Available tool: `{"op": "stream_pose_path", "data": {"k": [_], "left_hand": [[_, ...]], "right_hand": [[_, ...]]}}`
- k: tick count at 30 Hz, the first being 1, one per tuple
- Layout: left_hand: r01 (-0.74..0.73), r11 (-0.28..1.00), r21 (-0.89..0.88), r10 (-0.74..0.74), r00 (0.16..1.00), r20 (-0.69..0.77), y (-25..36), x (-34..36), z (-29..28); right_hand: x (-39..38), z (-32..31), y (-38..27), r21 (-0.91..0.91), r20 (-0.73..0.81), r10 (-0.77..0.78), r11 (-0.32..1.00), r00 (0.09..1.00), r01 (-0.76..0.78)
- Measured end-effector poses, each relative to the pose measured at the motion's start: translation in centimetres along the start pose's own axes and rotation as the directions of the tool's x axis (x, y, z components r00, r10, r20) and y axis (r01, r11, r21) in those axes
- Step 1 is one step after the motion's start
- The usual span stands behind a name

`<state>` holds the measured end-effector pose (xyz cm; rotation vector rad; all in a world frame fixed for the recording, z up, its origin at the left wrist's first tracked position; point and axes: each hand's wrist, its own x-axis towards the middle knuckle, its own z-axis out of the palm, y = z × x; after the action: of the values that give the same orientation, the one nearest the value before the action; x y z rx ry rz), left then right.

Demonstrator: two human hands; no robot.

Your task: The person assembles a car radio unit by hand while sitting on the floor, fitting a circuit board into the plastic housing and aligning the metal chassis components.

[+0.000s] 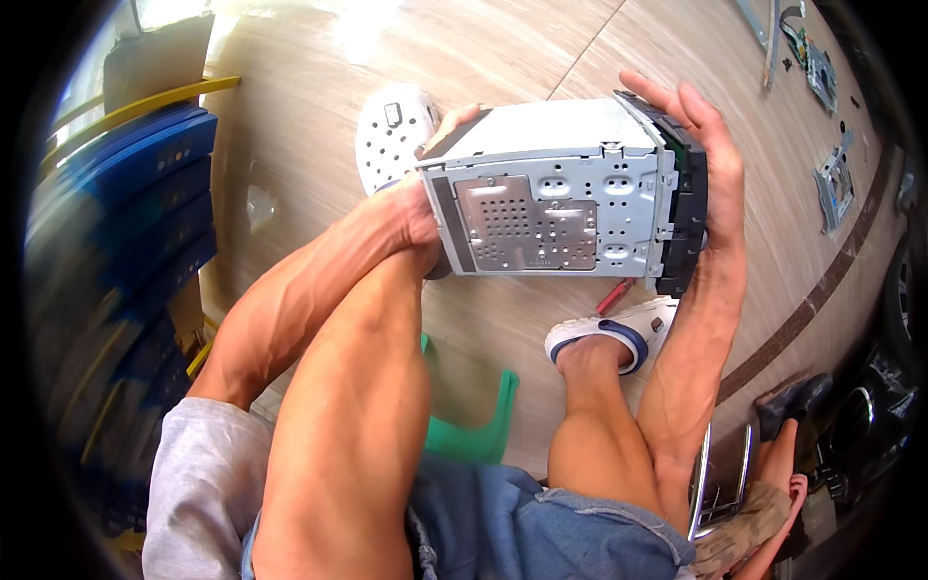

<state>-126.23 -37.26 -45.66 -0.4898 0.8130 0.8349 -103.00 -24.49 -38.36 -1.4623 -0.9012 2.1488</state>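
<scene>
A boxy silver metal electronic unit with perforated plates and a black plastic end piece is raised over the floor by my knee. My left hand grips its left end, partly hidden behind the unit and beside my knee. My right hand wraps round the black end on the right, fingertips reaching over the top edge. A red-handled tool lies on the floor below the unit, near my white clog.
Stacked blue boxes stand at left. Loose metal parts and boards and a bracket lie at upper right. A green stool is below me. Another person's leg and dark glossy objects are at lower right.
</scene>
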Motion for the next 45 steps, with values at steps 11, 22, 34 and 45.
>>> {"op": "stream_pose_path", "data": {"k": [11,22,34,45], "left_hand": [[0.167,0.984,-0.069,-0.153,0.974,0.17,0.3,1.4,-2.4],[0.181,0.983,0.031,-0.183,0.977,0.111,0.1,0.7,-0.6],[0.114,0.966,0.231,-0.085,0.988,-0.131,-0.3,-0.5,0.5],[0.006,0.888,0.461,0.088,0.979,-0.182,0.4,-7.1,3.5]], "right_hand": [[0.7,1.0,-0.5,0.032,0.016,-0.126,0.992,0.992,0.126],[0.4,1.6,-1.2,0.115,-0.069,-0.041,0.992,0.997,0.049],[1.4,-1.2,1.2,0.291,-0.02,-0.047,0.955,0.999,0.05],[1.8,-1.0,2.9,0.187,-0.135,-0.057,0.979,0.989,0.082]]}}
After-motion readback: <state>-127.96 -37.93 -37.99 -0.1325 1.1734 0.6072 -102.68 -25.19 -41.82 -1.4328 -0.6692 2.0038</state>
